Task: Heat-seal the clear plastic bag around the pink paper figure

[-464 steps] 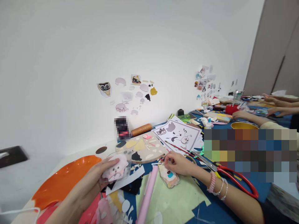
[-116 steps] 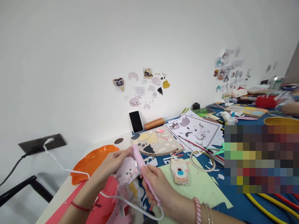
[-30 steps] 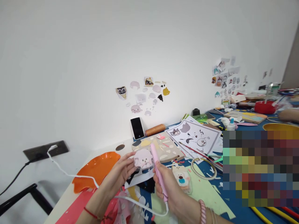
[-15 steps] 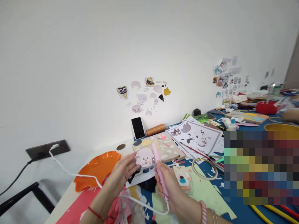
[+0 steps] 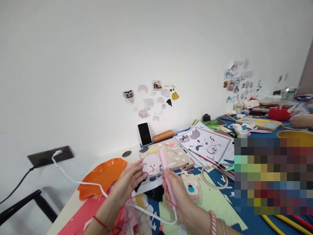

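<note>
A slim pink wand-shaped tool [image 5: 167,179] is gripped in the right hand [image 5: 176,187], its tip pointed to the far side; the flat pale-pink sheep-face piece with a clear border [image 5: 152,164] is held up just left of the wand, in front of the beige board [image 5: 179,157]; its left edge is met by the fingers of the left hand [image 5: 133,174], which are loosely extended, though whether it is pinched there cannot be told; a white cable [image 5: 149,213] is looped leftward from the wand's near end; a cream bear-shaped piece with a blue patch [image 5: 192,189] is laid on a pale-green sheet [image 5: 212,209] to the right; a glossy orange dish [image 5: 104,174] is set at the left.
</note>
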A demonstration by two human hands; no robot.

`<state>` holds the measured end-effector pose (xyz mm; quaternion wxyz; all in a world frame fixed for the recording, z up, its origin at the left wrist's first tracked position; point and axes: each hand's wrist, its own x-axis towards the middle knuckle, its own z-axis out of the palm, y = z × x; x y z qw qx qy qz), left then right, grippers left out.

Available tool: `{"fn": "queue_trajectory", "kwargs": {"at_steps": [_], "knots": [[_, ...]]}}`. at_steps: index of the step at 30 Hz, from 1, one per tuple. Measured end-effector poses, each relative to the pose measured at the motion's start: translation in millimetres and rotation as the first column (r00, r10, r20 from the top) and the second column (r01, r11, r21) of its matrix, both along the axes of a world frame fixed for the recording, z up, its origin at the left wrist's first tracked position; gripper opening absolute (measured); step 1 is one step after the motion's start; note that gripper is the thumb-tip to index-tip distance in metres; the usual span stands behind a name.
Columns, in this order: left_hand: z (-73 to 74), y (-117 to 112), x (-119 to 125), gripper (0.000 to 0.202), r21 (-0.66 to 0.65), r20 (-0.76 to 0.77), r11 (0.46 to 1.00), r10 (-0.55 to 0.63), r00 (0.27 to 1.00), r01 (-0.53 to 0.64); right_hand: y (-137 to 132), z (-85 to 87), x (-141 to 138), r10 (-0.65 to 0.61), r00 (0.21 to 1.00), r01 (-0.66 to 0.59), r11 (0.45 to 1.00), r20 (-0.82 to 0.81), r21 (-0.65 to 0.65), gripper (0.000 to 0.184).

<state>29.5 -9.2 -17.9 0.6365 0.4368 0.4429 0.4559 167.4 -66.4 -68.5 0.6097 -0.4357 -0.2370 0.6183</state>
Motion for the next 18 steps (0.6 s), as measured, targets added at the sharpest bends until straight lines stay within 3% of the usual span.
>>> {"fn": "queue_trajectory", "kwargs": {"at_steps": [10, 18], "knots": [[-2.7, 1.5, 1.4, 0.003, 0.043, -0.032, 0.999, 0.006, 0.999, -0.004, -0.6, 1.1, 1.0, 0.002, 0.997, -0.005, 0.999, 0.073, 0.036, 0.037], [-8.9, 5.8, 0.9, 0.017, 0.068, -0.069, 0.996, 0.059, 0.996, -0.054, -0.5, -1.1, 0.7, 0.008, 0.995, -0.012, 0.999, 0.096, 0.034, 0.038]]}}
